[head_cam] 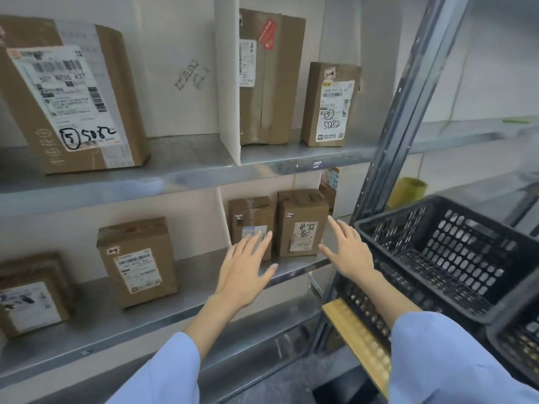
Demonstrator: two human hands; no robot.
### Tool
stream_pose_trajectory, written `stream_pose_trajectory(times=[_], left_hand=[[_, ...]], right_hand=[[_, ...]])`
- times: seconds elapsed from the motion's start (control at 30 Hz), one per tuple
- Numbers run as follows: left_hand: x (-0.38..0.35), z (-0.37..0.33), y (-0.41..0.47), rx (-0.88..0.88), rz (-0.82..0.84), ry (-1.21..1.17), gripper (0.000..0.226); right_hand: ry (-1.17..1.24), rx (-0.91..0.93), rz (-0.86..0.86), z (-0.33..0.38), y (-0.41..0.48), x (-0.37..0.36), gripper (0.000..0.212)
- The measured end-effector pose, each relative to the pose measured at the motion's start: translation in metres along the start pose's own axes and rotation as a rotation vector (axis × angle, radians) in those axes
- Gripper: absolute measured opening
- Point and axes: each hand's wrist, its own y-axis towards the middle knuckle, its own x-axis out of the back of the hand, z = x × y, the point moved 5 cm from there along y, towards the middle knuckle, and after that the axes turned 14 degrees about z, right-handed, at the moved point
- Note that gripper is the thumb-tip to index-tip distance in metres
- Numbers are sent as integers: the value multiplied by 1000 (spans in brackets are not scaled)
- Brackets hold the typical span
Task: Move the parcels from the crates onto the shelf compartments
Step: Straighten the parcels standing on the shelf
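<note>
Left grip (248, 269) and right grip (348, 253) are spread open, empty, before two parcels (303, 223) stood upright on the lower shelf (198, 268), labels outward, presumably for reading; the crate (466, 237) is kept near, right.

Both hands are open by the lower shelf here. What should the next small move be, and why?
Probably draw both hands back toward the black crate for another parcel. The left hand and right hand are open and hold nothing, and the taped parcel and the scribbled-label parcel already stand upright in the lower right compartment.
</note>
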Motion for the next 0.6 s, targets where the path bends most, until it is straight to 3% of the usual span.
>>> stream_pose_trajectory(times=[0.27, 0.6], left_hand=[[-3, -3, 94, 201, -15, 81, 84], [-15, 36, 146, 421, -59, -9, 81]], right_hand=[[-76, 158, 19, -37, 98, 26, 79], [-51, 400, 131, -36, 175, 20, 82]])
